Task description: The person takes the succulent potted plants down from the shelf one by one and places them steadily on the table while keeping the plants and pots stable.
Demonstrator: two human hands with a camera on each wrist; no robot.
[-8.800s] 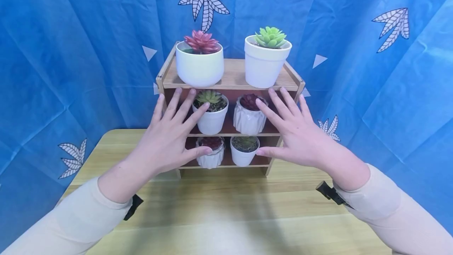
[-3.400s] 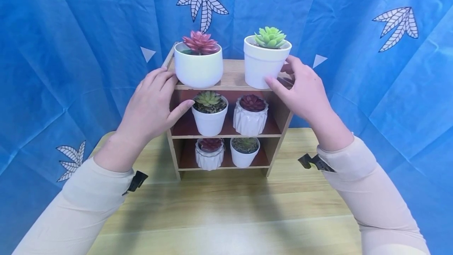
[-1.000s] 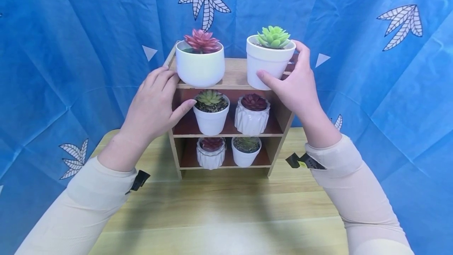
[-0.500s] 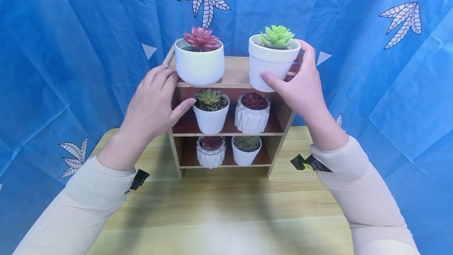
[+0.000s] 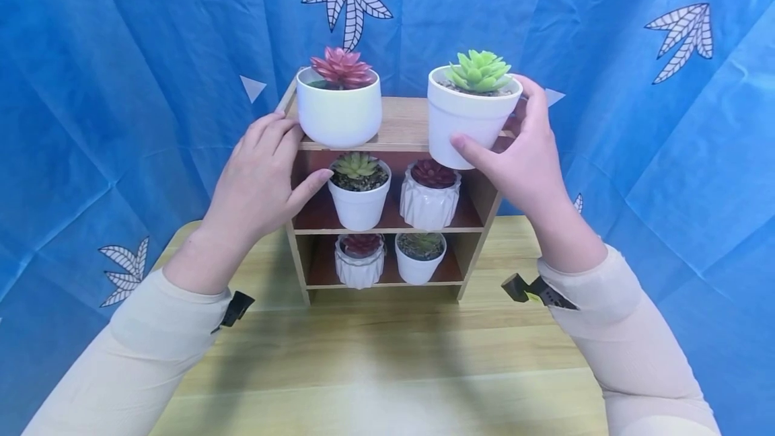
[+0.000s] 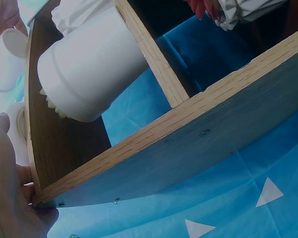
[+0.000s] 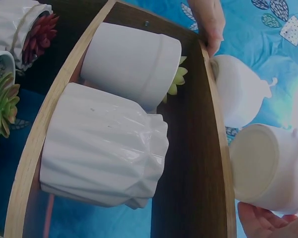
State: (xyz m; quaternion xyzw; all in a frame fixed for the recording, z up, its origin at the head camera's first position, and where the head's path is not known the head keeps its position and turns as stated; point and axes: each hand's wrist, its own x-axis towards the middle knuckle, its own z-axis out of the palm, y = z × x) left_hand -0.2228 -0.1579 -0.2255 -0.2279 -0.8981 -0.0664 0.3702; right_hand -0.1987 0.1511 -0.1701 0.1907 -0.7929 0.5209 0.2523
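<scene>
The shelf (image 5: pixel 404 123) looks like wood with thin lines in it, and the tabletop (image 5: pixel 363 348) looks like smooth, shiny wood. The blue cloth (image 5: pixel 181 52) is creased. The green plant (image 5: pixel 480 73) looks like plastic, its white pot (image 5: pixel 451 116) is smooth, and the bumpy pot (image 7: pixel 104 144) is glossy.

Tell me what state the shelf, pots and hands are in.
Wooden shelf: standing upright.
Bright-green plant pot: held, underside exposed in right wrist view.
Top left pot: upright, planted.
Middle left pot: upright, planted.
Middle right pot: upright, planted.
Bottom left pot: upright, planted.
Bottom right pot: upright, planted.
Left hand: holding shelf's upper left corner.
Right hand: gripping bright-green plant pot.
</scene>
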